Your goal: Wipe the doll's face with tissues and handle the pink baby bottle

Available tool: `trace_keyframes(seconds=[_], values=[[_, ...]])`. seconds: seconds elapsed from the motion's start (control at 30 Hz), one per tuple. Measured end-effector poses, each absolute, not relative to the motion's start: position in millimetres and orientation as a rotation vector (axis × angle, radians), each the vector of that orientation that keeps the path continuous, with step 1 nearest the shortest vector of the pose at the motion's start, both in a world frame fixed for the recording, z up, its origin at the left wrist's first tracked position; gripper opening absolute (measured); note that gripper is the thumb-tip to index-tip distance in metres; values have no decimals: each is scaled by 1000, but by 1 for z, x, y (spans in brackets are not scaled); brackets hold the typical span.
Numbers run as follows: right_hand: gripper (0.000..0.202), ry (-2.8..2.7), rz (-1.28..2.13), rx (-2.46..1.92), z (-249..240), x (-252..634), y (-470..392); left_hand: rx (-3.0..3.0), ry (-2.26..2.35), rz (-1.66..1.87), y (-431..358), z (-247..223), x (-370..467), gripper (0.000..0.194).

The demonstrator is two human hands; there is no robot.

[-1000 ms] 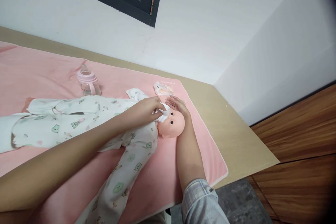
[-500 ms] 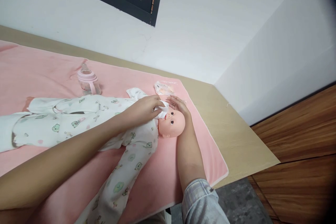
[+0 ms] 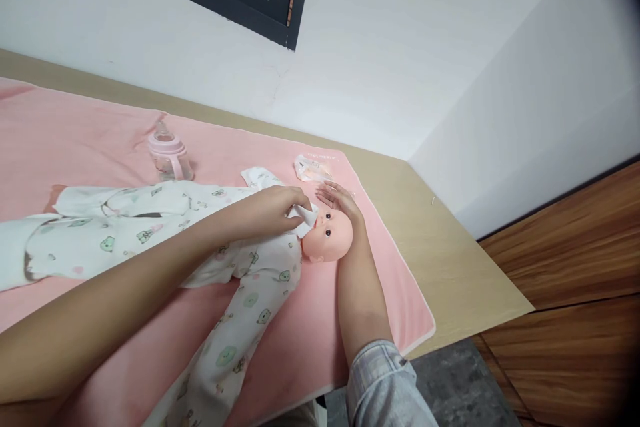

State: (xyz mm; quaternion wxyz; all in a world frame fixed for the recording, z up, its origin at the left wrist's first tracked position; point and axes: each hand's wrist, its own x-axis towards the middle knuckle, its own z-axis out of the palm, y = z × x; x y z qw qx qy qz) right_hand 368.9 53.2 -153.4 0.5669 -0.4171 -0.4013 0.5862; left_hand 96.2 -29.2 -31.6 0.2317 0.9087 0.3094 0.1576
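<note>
A baby doll [image 3: 330, 243] lies on its back with its bald head toward the right, dressed in a white patterned outfit [image 3: 150, 213]. Between the thumb and fingers of my left hand [image 3: 285, 207] is a folded white cloth [image 3: 307, 219], at the doll's mouth and chin. That forearm reaches across the doll's body. My right hand [image 3: 340, 200] is curved around the far side of the doll's head, fingers stretched out and apart. Its wrist rests beside the crown, and whether the palm supports the head is hidden.
A pink baby bottle [image 3: 167, 153] stands on the pink blanket [image 3: 100, 127] behind the doll's legs. A clear plastic packet [image 3: 313, 168] lies just beyond my right fingers. Wooden tabletop [image 3: 430, 260] shows at the right, with a white wall [image 3: 360, 67] behind.
My left hand has moved slightly left and down with the white cloth, from the doll's cheek and mouth toward its chin. The right hand and the doll stay put.
</note>
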Motion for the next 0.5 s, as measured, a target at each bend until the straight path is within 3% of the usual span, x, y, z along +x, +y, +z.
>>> trace_keyframes(seconds=[0.5], values=[[29, -925, 1375, -1015, -147, 365, 49, 2576, 898, 454, -34, -35, 106, 22]])
